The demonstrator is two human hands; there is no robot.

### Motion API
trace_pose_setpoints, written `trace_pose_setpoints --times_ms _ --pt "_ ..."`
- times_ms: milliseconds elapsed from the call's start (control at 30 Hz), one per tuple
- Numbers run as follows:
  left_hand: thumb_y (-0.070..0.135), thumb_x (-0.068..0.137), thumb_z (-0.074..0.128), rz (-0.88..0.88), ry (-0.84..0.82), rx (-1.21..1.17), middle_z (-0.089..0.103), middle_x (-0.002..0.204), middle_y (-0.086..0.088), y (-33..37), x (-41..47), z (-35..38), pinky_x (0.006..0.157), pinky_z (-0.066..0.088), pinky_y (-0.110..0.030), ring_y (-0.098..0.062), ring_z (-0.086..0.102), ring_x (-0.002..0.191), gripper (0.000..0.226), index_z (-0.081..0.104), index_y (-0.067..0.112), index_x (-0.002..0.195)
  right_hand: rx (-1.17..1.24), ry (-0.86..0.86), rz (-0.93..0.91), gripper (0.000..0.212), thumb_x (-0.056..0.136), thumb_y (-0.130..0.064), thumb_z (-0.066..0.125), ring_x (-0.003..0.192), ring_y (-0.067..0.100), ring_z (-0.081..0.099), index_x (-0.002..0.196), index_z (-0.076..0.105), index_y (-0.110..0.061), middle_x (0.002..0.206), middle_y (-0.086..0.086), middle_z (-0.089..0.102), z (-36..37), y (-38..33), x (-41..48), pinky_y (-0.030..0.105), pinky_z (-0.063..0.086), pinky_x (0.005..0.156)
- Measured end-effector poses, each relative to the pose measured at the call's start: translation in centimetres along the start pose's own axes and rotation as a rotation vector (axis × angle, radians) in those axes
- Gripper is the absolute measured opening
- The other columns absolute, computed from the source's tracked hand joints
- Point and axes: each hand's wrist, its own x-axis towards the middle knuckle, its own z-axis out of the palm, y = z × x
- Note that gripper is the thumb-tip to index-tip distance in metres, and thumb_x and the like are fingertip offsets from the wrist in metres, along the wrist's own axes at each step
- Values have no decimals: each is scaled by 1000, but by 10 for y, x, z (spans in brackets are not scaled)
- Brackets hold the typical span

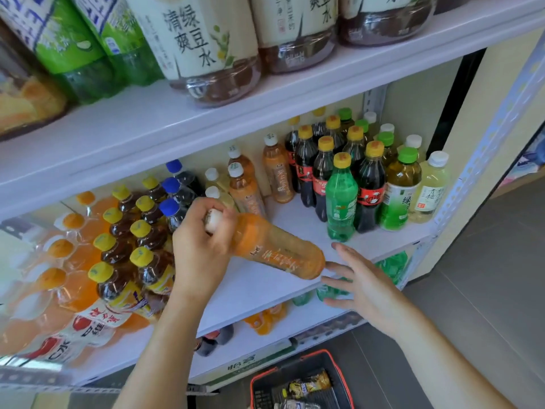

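free: shelf (259, 290) (bare) | blocked: orange bottle (277, 255) across, tea bottles (141, 255) left, green bottle (340, 202) right

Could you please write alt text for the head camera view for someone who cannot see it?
The left hand grips an orange bottle by its white-capped neck, tilted over a shelf of bottled drinks, while the open right hand is beside its base. A red basket sits below.
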Motion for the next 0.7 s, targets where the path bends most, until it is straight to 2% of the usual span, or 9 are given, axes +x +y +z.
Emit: trace_pose_setpoints --times_ms 100,167,233,267,333,433,500,600,700 --pt "39 91 54 -189 72 -264 48 59 13 5 -28 -24 37 35 -32 -17 43 52 15 59 27 83 186 -197 76 61 73 -60 62 90 36 72 114 69 -16 114 20 69 11 6 -15 38 59 61" --pt "40 89 50 -263 113 -339 42 57 12 3 -43 -34 38 29 -29 -15 38 50 16 57 28 80 224 -251 -32 50 74 -52 67 69 32 72 106 74 -14 100 20 71 20 6 -28 31 57 51" --pt "37 92 48 -333 132 -409 39 61 7 -1 -56 -41 45 29 -26 -12 36 54 16 57 30 80 191 -246 -173 39 77 -40 74 63 30 70 105 70 -14 90 20 71 28 3 -39 29 57 49" --pt "37 93 49 -364 138 -459 40 66 3 -3 -61 -43 51 31 -29 -16 37 59 15 58 30 82 163 -250 -232 33 78 -31 76 64 32 70 106 68 -15 90 21 71 31 2 -44 29 58 52" --pt "36 93 52 -420 157 -604 46 79 -5 -4 -67 -45 60 36 -34 -23 42 73 13 62 29 88 125 -254 -315 26 79 -21 69 69 37 69 105 65 -16 92 22 71 38 -1 -54 31 59 57" --pt "36 91 53 -474 178 -731 54 95 -7 -5 -72 -46 66 44 -32 -21 51 84 18 66 27 99 82 -232 -395 31 76 -16 65 74 42 69 107 63 -15 95 24 70 44 -4 -65 32 59 61" --pt "39 88 57 -504 182 -766 58 96 -5 -4 -74 -46 68 48 -33 -18 57 83 26 65 24 108 51 -232 -444 37 74 -12 67 84 42 69 110 63 -17 99 22 70 45 -5 -71 33 59 65" --pt "41 84 68 -581 188 -806 66 104 -11 0 -78 -41 73 53 -36 -19 65 88 53 55 13 128 -11 -246 -516 46 71 -8 72 93 40 70 115 61 -20 105 17 71 46 -7 -80 36 59 71" --pt "45 78 71 -627 202 -870 70 102 -9 6 -81 -35 71 57 -33 -20 68 94 61 55 9 124 -35 -259 -567 52 69 -6 76 95 39 70 117 60 -20 108 17 69 47 -8 -86 38 59 74"
